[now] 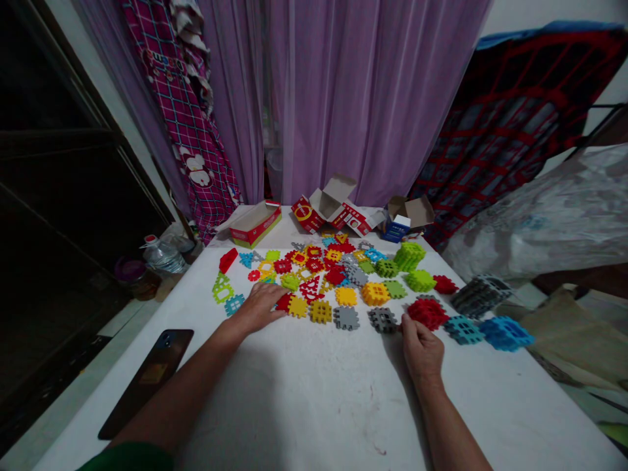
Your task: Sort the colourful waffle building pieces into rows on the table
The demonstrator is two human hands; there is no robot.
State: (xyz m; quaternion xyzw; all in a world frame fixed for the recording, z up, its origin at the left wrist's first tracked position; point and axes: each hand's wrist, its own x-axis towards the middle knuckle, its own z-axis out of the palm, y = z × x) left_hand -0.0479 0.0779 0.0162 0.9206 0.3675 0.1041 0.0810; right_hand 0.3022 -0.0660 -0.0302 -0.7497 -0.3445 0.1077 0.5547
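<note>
My left hand (259, 309) lies at the near left edge of a pile of plastic interlocking tiles, its fingers stretched out. Its fingertips reach a red tile (283, 303), beside a yellow tile (297, 306). My right hand (422, 347) is closed at the near side of a stack of red tiles (426, 314); whatever its fingers hold, if anything, is hidden. Between the hands a mustard tile (321, 312), a grey tile (347, 318) and a dark grey tile stack (383, 320) form a row. Blue tile stacks (506, 333) and a tall dark grey stack (481, 296) are farther right.
A dark phone (147, 383) lies on the white table (314, 405) at left. At the back are an open red-green box (256, 224), an opened red-white box (333, 206) and a blue box (396, 227). Purple curtains (373, 98) hang behind; a plastic bag (544, 216) bulges at right.
</note>
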